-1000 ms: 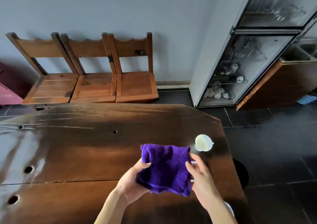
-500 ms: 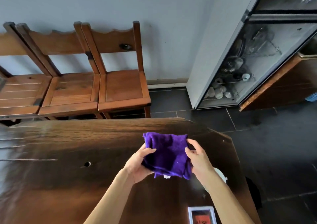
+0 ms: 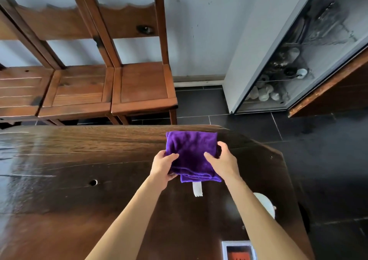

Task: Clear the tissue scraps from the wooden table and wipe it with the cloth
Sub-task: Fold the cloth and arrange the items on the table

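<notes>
Cloth (image 3: 191, 156): purple, folded into a thick pad, held above the far right part of the table, near its far edge. A white label (image 3: 197, 189) is seen hanging from its near hem. Whether the pad touches the wood cannot be told.

Left hand (image 3: 163, 167): closed on the cloth's left side; the thumb is laid on top, the fingers are curled beneath the fold.

Right hand (image 3: 223, 162): closed on the cloth's right side; the thumb is pressed on top, the fingers are wrapped round the right edge, held together.

Table (image 3: 79, 180): dark wood, glossy, with pale scratches at the left and a small round hole (image 3: 93, 182) left of the forearms. No tissue scraps can be made out on the visible surface.

White round object (image 3: 265, 204): set on the table near its right edge, partly hidden by the right forearm; its kind cannot be told.

White-framed card (image 3: 239, 250): laid at the table's near edge, dark and orange inside, cut off by the frame.

Chairs (image 3: 143, 80): wooden, ranged side by side against the grey wall beyond the table.

Cabinet (image 3: 288, 60): glass-fronted, at the far right, with pale crockery on its lower shelves.

Floor (image 3: 328, 160): dark tiles.
</notes>
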Action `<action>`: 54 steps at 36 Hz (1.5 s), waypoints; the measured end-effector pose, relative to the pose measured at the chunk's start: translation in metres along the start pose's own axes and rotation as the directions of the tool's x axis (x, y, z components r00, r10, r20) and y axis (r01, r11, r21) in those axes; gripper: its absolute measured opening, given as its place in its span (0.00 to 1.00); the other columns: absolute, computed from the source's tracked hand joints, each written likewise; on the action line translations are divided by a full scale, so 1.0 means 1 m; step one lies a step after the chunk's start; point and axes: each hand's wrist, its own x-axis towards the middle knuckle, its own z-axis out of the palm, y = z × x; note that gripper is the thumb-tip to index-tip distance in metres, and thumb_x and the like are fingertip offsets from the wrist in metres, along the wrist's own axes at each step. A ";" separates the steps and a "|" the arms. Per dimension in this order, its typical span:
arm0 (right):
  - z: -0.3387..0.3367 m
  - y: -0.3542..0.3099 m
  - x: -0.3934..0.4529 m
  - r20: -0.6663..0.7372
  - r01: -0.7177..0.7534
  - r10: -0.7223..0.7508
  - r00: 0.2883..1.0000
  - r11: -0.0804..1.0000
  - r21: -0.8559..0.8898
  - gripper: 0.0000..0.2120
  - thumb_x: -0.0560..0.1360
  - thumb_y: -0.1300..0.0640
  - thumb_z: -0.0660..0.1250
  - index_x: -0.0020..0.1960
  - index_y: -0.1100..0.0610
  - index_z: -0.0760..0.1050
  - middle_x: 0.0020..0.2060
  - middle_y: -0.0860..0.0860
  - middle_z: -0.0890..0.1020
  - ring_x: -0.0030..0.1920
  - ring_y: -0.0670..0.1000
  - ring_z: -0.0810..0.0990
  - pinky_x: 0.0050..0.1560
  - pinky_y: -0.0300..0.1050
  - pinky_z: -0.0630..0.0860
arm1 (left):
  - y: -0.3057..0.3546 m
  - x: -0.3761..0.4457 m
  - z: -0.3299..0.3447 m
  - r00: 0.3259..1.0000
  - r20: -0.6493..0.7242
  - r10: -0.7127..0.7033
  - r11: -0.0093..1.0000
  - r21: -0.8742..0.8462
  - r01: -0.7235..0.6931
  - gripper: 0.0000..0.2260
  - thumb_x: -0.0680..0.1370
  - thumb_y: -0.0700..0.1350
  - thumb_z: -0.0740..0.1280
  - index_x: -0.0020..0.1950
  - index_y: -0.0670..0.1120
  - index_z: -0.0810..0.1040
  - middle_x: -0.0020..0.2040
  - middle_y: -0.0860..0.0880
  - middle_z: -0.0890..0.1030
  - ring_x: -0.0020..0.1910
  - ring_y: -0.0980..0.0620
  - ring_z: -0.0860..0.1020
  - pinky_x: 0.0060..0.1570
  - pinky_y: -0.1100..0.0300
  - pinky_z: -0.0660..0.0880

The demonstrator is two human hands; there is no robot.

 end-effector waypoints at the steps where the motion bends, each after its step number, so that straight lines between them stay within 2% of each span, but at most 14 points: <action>1: 0.002 0.002 -0.005 0.005 -0.008 0.008 1.000 1.000 -0.023 0.32 0.77 0.49 0.72 0.75 0.53 0.62 0.64 0.55 0.78 0.61 0.58 0.79 0.58 0.52 0.78 | -0.005 -0.001 -0.001 0.999 -0.043 0.020 0.999 0.045 -0.018 0.06 0.79 0.39 0.69 0.56 0.46 0.78 0.56 0.43 0.82 0.54 0.43 0.82 0.48 0.48 0.82; 5: 0.006 0.006 -0.018 0.000 -0.018 0.018 1.000 0.981 -0.192 0.33 0.76 0.58 0.73 0.75 0.57 0.60 0.64 0.58 0.75 0.61 0.58 0.79 0.59 0.51 0.78 | -0.021 -0.010 -0.007 0.973 -0.187 0.137 0.968 0.235 -0.091 0.04 0.78 0.39 0.72 0.48 0.45 0.78 0.48 0.41 0.83 0.35 0.49 0.83 0.36 0.58 0.81; 9: 0.003 0.009 -0.024 -0.017 -0.020 0.016 1.000 0.963 -0.268 0.32 0.76 0.58 0.74 0.73 0.54 0.59 0.63 0.59 0.73 0.56 0.57 0.81 0.54 0.50 0.81 | -0.030 -0.018 -0.015 0.953 -0.211 0.217 0.888 0.448 -0.103 0.06 0.76 0.41 0.76 0.49 0.42 0.80 0.43 0.42 0.86 0.30 0.52 0.81 0.34 0.59 0.80; 13: 0.002 0.019 -0.030 -0.076 0.037 -0.089 0.993 0.853 -0.520 0.29 0.76 0.49 0.73 0.70 0.50 0.60 0.62 0.56 0.72 0.55 0.52 0.79 0.48 0.47 0.81 | -0.036 -0.021 -0.021 0.952 -0.224 0.211 0.745 0.667 -0.008 0.13 0.75 0.53 0.76 0.46 0.49 0.75 0.44 0.48 0.83 0.43 0.45 0.84 0.52 0.45 0.82; 17: 0.003 0.023 -0.029 -0.037 0.024 -0.051 0.998 0.857 -0.516 0.27 0.78 0.49 0.71 0.70 0.51 0.62 0.62 0.55 0.75 0.56 0.53 0.80 0.49 0.47 0.80 | -0.034 -0.023 -0.026 0.944 -0.252 0.215 0.659 0.750 0.050 0.18 0.74 0.60 0.75 0.47 0.52 0.70 0.43 0.53 0.77 0.44 0.49 0.80 0.49 0.50 0.75; 19: 0.001 0.022 -0.031 -0.016 0.022 -0.033 0.999 0.892 -0.451 0.25 0.78 0.53 0.71 0.70 0.52 0.62 0.62 0.55 0.75 0.56 0.53 0.80 0.51 0.48 0.80 | -0.033 -0.026 -0.029 0.947 -0.250 0.201 0.685 0.727 0.047 0.17 0.75 0.59 0.74 0.50 0.51 0.72 0.44 0.53 0.76 0.43 0.51 0.77 0.47 0.51 0.73; 22: -0.007 0.021 -0.042 0.010 0.033 -0.031 0.999 0.928 -0.371 0.23 0.80 0.56 0.69 0.71 0.54 0.64 0.62 0.56 0.76 0.57 0.54 0.80 0.52 0.47 0.79 | -0.036 -0.036 -0.033 0.959 -0.159 0.233 0.789 0.608 -0.091 0.16 0.77 0.54 0.74 0.57 0.46 0.76 0.48 0.49 0.80 0.46 0.51 0.78 0.50 0.53 0.76; 24: -0.014 0.021 -0.052 0.025 0.048 -0.042 0.999 0.946 -0.322 0.21 0.81 0.56 0.67 0.72 0.55 0.66 0.61 0.57 0.76 0.57 0.55 0.80 0.52 0.45 0.76 | -0.036 -0.051 -0.037 0.943 -0.112 0.313 0.768 0.615 -0.182 0.14 0.79 0.52 0.72 0.59 0.45 0.79 0.46 0.50 0.80 0.46 0.51 0.79 0.48 0.56 0.74; 28: -0.033 0.015 -0.078 -0.013 0.137 -0.146 0.989 0.956 -0.260 0.16 0.82 0.54 0.66 0.68 0.57 0.73 0.60 0.58 0.78 0.55 0.54 0.80 0.50 0.40 0.72 | -0.035 -0.087 -0.042 0.882 -0.060 0.468 0.668 0.677 -0.309 0.12 0.81 0.52 0.68 0.61 0.50 0.81 0.57 0.49 0.78 0.58 0.50 0.78 0.55 0.56 0.73; 32: -0.058 -0.004 -0.110 -0.125 0.272 -0.308 0.943 0.932 -0.241 0.16 0.82 0.51 0.65 0.67 0.57 0.77 0.62 0.55 0.80 0.61 0.54 0.78 0.58 0.45 0.74 | -0.027 -0.129 -0.046 0.737 0.010 0.676 0.459 0.776 -0.432 0.14 0.82 0.52 0.66 0.66 0.51 0.81 0.67 0.49 0.76 0.69 0.49 0.72 0.67 0.47 0.72; 39: -0.089 -0.026 -0.192 -0.251 0.360 -0.561 0.789 0.753 -0.550 0.24 0.82 0.41 0.58 0.71 0.53 0.74 0.73 0.54 0.73 0.73 0.55 0.70 0.68 0.61 0.71 | -0.012 -0.218 -0.059 0.505 0.109 0.856 0.150 0.883 -0.445 0.21 0.82 0.60 0.56 0.74 0.59 0.74 0.81 0.49 0.65 0.80 0.46 0.61 0.78 0.45 0.56; 43: -0.099 -0.028 -0.247 -0.233 0.356 -0.597 0.768 0.700 -0.619 0.27 0.82 0.38 0.55 0.76 0.50 0.68 0.79 0.54 0.64 0.78 0.58 0.62 0.74 0.67 0.62 | -0.017 -0.264 -0.071 0.462 0.156 0.873 0.050 0.913 -0.405 0.23 0.83 0.62 0.53 0.78 0.62 0.67 0.84 0.51 0.56 0.83 0.47 0.53 0.80 0.44 0.47; 47: -0.103 -0.018 -0.299 -0.202 0.359 -0.597 0.776 0.682 -0.637 0.30 0.82 0.35 0.49 0.80 0.46 0.59 0.82 0.52 0.56 0.81 0.58 0.53 0.75 0.71 0.54 | -0.037 -0.308 -0.079 0.422 0.198 0.885 -0.023 0.923 -0.384 0.25 0.84 0.63 0.50 0.81 0.62 0.62 0.85 0.51 0.52 0.84 0.47 0.50 0.81 0.41 0.48; 54: -0.096 0.005 -0.377 -0.170 0.379 -0.608 0.776 0.664 -0.645 0.31 0.81 0.34 0.48 0.81 0.42 0.52 0.82 0.51 0.51 0.82 0.58 0.47 0.75 0.74 0.48 | -0.087 -0.369 -0.096 0.395 0.180 0.901 -0.024 0.929 -0.368 0.24 0.84 0.62 0.52 0.80 0.62 0.62 0.85 0.50 0.50 0.83 0.45 0.50 0.80 0.40 0.50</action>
